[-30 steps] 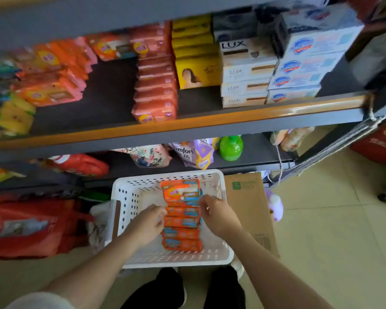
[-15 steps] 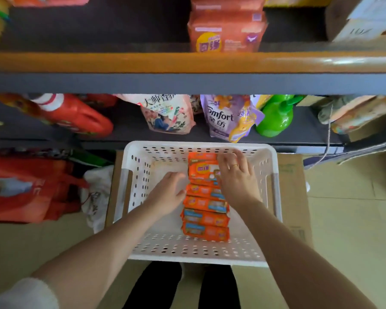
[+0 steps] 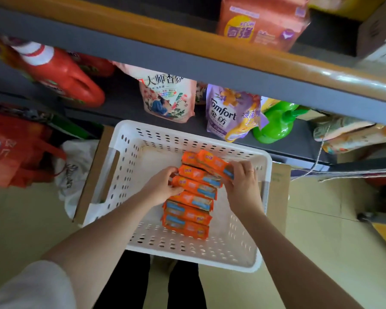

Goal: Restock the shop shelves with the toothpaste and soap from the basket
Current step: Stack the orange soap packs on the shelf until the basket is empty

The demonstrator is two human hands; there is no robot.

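Orange film-wrapped soap packs (image 3: 191, 198) lie in an overlapping row down the middle of the white basket (image 3: 243, 253), which sits on flattened cardboard (image 3: 279, 197) on the floor below the shelves. Roughly seven packs remain; no toothpaste is visible in the basket. Judged from this, restocking is well advanced but the soap row is not yet shelved.

The left hand (image 3: 163, 184) is curled against the left ends of the upper packs, fingers closed on their edges. The right hand (image 3: 241, 184) is partly closed on the right end of the top pack (image 3: 212, 162), which sits tilted above the row.

The basket is rigid perforated plastic with slot handles. Pack wrappers are glossy, flat and rectangular. The upper shelf (image 3: 187, 39) has a smooth orange edge strip over grey metal and carries a similar salmon-coloured pack (image 3: 261, 23).
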